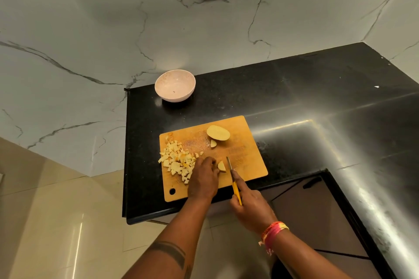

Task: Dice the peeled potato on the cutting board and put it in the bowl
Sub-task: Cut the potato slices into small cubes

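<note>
Broadly, the black worktop [294,102] carries a wooden cutting board [247,156] near its front edge and, well apart toward the wall, a pale bowl [175,85]. The bowl stands upright and holds no potato; only a faint smear and a speck show inside. On the board, a heap of diced potato [176,161] lies at the left side, a large uncut potato half [218,132] rests flat side down at the far side, and a small wedge [213,143] lies just beside it. The left hand [203,176] is curled, fingertips pressing a small potato piece [222,166] against the board. The right hand [250,208] is closed round the yellow handle of a knife [233,179], forefinger laid along it, with the blade just beside the held piece on its right; whether the edge touches the board cannot be told. Judgement: raw potato is firm and fairly light, but its cut faces are wet and slippery, so pieces are best steadied flat side down with fingertips tucked clear of the blade. The dice are small and loose, and would likely move best scooped together or swept off the board into the bowl. Dicing appears partly done; transfer not yet begun.
</note>
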Tool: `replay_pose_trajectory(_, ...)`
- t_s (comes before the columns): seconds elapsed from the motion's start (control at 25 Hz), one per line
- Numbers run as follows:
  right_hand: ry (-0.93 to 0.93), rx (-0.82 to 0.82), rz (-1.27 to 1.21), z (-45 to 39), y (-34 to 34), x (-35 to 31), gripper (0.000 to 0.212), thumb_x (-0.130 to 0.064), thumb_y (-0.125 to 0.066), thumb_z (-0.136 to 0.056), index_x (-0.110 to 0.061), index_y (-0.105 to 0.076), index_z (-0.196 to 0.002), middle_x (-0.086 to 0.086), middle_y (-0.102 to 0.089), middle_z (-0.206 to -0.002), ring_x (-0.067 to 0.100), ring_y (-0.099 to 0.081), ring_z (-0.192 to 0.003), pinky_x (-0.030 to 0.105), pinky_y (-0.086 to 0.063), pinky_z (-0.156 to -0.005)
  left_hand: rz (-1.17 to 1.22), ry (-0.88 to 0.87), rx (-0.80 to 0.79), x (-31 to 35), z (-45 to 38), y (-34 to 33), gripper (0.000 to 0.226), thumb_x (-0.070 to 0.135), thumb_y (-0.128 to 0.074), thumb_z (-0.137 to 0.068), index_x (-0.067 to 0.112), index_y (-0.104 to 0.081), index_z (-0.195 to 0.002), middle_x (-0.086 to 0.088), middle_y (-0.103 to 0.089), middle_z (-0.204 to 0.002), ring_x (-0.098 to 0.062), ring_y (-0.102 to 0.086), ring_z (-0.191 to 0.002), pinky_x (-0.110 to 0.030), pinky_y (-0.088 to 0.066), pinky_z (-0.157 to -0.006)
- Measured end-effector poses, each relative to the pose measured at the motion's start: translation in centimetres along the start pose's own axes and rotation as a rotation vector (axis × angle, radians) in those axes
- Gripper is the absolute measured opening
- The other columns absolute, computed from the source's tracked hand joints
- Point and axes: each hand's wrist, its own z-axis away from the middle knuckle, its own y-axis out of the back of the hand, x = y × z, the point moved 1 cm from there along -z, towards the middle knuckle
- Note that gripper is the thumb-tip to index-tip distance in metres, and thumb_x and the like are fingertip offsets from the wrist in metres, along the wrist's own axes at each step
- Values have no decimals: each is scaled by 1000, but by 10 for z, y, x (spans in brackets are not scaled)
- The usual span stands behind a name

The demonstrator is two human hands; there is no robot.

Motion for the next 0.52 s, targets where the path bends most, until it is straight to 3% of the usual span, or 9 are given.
replay_pose_trajectory(0.08, 13, -17, 40, 1, 0, 0, 78, -29, -46, -97, -44, -1, -159, 1, -57, -67, 13, -48, -55, 33, -38, -51, -16, -39, -19, -2, 2, 2, 35, 25, -62, -97, 27, -58, -132, 3, -50, -127, -17, -58, -109, -33, -52, -87)
replay_pose_trajectory(0.24, 42, -49, 134, 2, -2, -4, 79, -31, -44, -97, -39, 3, -160, 4, -57, -70, 18, -49, -58, 44, -44, -57, -20, -84, 4, -3, 5, -3, 29, 26, -63, -97, 26, -64, -126, 5, -50, -117, -15, -60, -104, -32, -55, -82)
replay_pose_trajectory(0.52, 38, -81, 216, -22, 0, -12, 80, -30, -45, -96, -34, 3, -161, 5, -55, -75, 21, -51, -62, 34, -32, -54, -52, -36, 48, 3, 3, -3, 22, 27, -60, -97, 28, -66, -119, 3, -50, -116, -19, -58, -99, -34, -56, -75)
